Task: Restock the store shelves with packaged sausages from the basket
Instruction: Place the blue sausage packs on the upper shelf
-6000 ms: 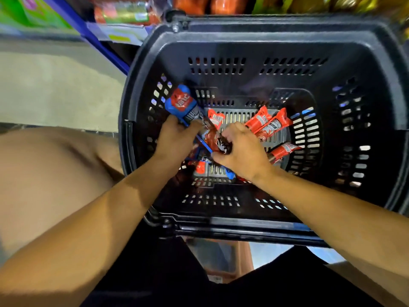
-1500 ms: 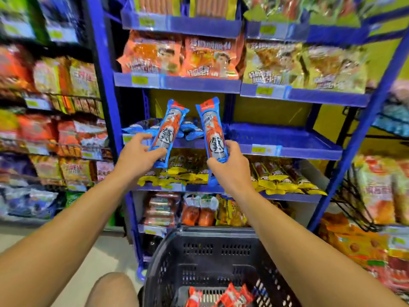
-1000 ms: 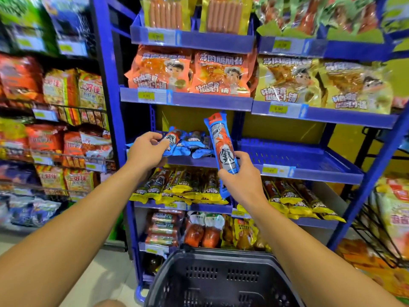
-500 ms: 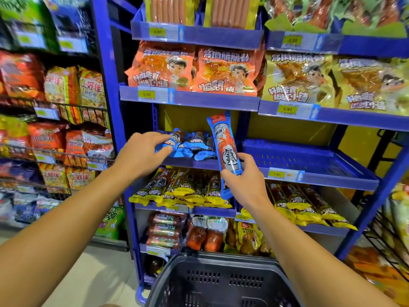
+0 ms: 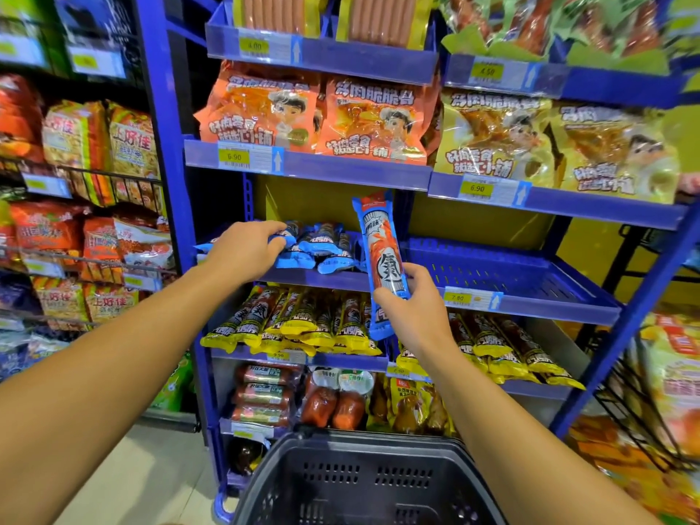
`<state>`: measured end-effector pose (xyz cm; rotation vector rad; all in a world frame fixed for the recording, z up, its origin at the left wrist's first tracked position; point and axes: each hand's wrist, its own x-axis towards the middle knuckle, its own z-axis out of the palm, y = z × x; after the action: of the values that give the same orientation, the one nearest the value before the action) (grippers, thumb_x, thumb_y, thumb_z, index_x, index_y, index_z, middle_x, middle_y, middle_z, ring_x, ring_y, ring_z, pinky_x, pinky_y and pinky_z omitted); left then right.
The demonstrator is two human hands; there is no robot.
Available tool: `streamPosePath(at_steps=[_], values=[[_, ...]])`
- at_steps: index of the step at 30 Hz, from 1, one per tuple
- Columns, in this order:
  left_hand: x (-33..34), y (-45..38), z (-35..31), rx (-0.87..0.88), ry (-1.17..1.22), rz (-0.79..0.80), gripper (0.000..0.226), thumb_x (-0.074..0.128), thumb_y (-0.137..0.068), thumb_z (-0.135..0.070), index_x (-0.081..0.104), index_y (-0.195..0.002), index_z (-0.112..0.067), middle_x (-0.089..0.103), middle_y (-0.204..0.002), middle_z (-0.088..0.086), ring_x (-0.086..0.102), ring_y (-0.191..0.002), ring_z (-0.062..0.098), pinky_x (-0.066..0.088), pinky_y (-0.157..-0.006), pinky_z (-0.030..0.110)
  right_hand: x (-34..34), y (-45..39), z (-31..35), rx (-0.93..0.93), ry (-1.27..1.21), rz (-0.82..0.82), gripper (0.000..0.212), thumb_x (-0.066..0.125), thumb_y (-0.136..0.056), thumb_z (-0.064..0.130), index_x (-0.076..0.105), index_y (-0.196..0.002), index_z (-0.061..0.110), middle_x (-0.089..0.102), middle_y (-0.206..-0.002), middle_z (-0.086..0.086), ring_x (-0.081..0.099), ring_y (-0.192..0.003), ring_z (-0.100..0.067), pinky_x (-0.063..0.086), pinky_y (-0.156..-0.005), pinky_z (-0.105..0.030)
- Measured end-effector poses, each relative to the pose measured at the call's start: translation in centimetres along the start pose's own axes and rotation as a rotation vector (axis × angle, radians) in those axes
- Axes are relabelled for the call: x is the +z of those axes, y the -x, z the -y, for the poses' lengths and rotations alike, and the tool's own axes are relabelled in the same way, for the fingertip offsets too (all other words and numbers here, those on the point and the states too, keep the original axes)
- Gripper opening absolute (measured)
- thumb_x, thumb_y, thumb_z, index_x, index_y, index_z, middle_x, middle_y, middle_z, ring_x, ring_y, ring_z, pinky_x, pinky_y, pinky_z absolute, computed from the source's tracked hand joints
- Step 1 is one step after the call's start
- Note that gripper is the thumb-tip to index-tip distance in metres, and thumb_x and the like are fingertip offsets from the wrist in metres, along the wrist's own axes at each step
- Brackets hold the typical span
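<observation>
My right hand (image 5: 411, 308) grips a long blue-and-red packaged sausage (image 5: 380, 252) by its lower half and holds it upright in front of the blue middle shelf (image 5: 530, 293). My left hand (image 5: 246, 248) lies palm down on the row of blue sausage packs (image 5: 325, 248) at the left end of that shelf, fingers curled over the leftmost pack. The dark plastic basket (image 5: 363, 483) stands below at the bottom middle; its inside is out of view.
Yellow-ended sausage packs (image 5: 303, 323) fill the shelf below. Orange and yellow snack bags (image 5: 375, 119) sit on the shelf above. The right half of the blue middle shelf is bare. Racks of snack bags (image 5: 98, 145) stand at the left, a wire rack (image 5: 651, 411) at the right.
My left hand has laid its sausage pack among the blue packs on the shelf and now rests on them. My right hand has kept its pack upright, nearly still.
</observation>
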<state>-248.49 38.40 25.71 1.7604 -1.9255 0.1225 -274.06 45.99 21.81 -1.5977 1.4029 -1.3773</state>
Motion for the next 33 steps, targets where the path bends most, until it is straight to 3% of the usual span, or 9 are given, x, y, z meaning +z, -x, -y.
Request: streamPosePath(at_steps=[3, 6, 9, 12, 17, 19, 23, 28, 33], values=[[-0.4, 0.5, -0.1, 0.01, 0.028, -0.02, 0.047, 0.053, -0.097, -0.037, 0.051, -0.141, -0.02, 0.059, -0.138, 0.008, 0.051, -0.126, 0.033, 0.045, -0.098, 0.045, -0.3, 0.3, -0.1, 0.0, -0.007, 0.001, 0.042, 0.067, -0.086, 0.027, 0.039, -0.118, 0.035, 0.056, -0.096, 0.018, 0.063, -0.069, 0.01, 0.045, -0.042, -0.012], [-1.1, 2.5, -0.5, 0.082, 0.113, -0.224, 0.046, 0.062, -0.091, -0.031, 0.059, -0.133, -0.015, 0.062, -0.132, 0.006, 0.052, -0.124, 0.031, 0.044, -0.102, 0.046, -0.5, 0.9, -0.4, 0.017, -0.047, 0.001, 0.038, 0.063, -0.09, 0.033, 0.042, -0.122, 0.035, 0.056, -0.102, 0.02, 0.063, -0.071, 0.01, 0.046, -0.045, -0.012], [-0.7, 6.5, -2.3, 0.197, 0.237, -0.318, 0.037, 0.059, -0.087, -0.027, 0.065, -0.122, -0.015, 0.066, -0.121, 0.002, 0.055, -0.115, 0.026, 0.04, -0.097, 0.036, -0.2, 1.8, -1.1, 0.054, -0.138, -0.001, 0.028, 0.054, -0.096, 0.038, 0.046, -0.123, 0.036, 0.058, -0.117, 0.013, 0.064, -0.083, 0.005, 0.047, -0.056, -0.016], [0.2, 10.4, -4.6, 0.208, 0.44, -0.165, 0.04, 0.058, -0.089, -0.031, 0.061, -0.128, -0.023, 0.066, -0.114, -0.005, 0.059, -0.102, 0.014, 0.043, -0.088, 0.029, 0.6, 2.7, -1.4, 0.094, -0.271, -0.013, 0.022, 0.051, -0.098, 0.03, 0.048, -0.119, 0.036, 0.061, -0.109, 0.01, 0.066, -0.076, 0.003, 0.05, -0.054, -0.018], [2.0, 12.7, -7.9, 0.059, 0.863, 0.216, 0.054, 0.062, -0.094, -0.03, 0.042, -0.142, -0.041, 0.068, -0.097, -0.011, 0.067, -0.088, 0.013, 0.056, -0.081, 0.04, 2.1, 2.8, -0.7, 0.12, -0.412, 0.003, 0.02, 0.061, -0.094, 0.028, 0.056, -0.111, 0.036, 0.072, -0.086, 0.013, 0.069, -0.076, -0.002, 0.053, -0.061, -0.025], [2.9, 12.7, -8.9, 0.015, 1.049, 0.283, 0.057, 0.062, -0.094, -0.026, 0.039, -0.144, -0.04, 0.072, -0.085, -0.009, 0.068, -0.079, 0.006, 0.057, -0.069, 0.03, 2.3, 2.6, -0.4, 0.097, -0.389, 0.016, 0.019, 0.061, -0.093, 0.03, 0.056, -0.11, 0.038, 0.071, -0.083, 0.018, 0.068, -0.077, 0.001, 0.054, -0.065, -0.026], [3.5, 11.7, -10.0, -0.129, 1.336, 0.274, 0.051, 0.064, -0.093, -0.016, 0.045, -0.136, -0.036, 0.077, -0.093, 0.002, 0.074, -0.079, 0.019, 0.06, -0.067, 0.034, 2.2, 2.2, 0.0, 0.103, -0.391, 0.057, 0.016, 0.061, -0.094, 0.037, 0.057, -0.107, 0.044, 0.071, -0.096, 0.006, 0.071, -0.084, -0.01, 0.058, -0.064, -0.033], [3.5, 9.9, -10.2, -0.212, 1.268, 0.146, 0.043, 0.068, -0.091, -0.024, 0.054, -0.132, -0.027, 0.077, -0.092, 0.007, 0.074, -0.08, 0.023, 0.061, -0.075, 0.046, 0.7, 1.7, 0.2, -0.005, -0.249, 0.117, 0.035, 0.059, -0.096, 0.033, 0.047, -0.126, 0.044, 0.065, -0.117, 0.015, 0.063, -0.098, 0.006, 0.049, -0.079, -0.021], [2.6, 7.9, -10.5, -0.213, 1.191, 0.125, 0.033, 0.064, -0.093, -0.032, 0.059, -0.124, -0.026, 0.077, -0.089, 0.006, 0.074, -0.072, 0.026, 0.062, -0.066, 0.043, -0.5, 1.2, 0.2, -0.149, -0.061, 0.187, 0.054, 0.063, -0.092, 0.02, 0.047, -0.142, 0.033, 0.055, -0.135, 0.013, 0.058, -0.109, -0.001, 0.051, -0.089, -0.018]])
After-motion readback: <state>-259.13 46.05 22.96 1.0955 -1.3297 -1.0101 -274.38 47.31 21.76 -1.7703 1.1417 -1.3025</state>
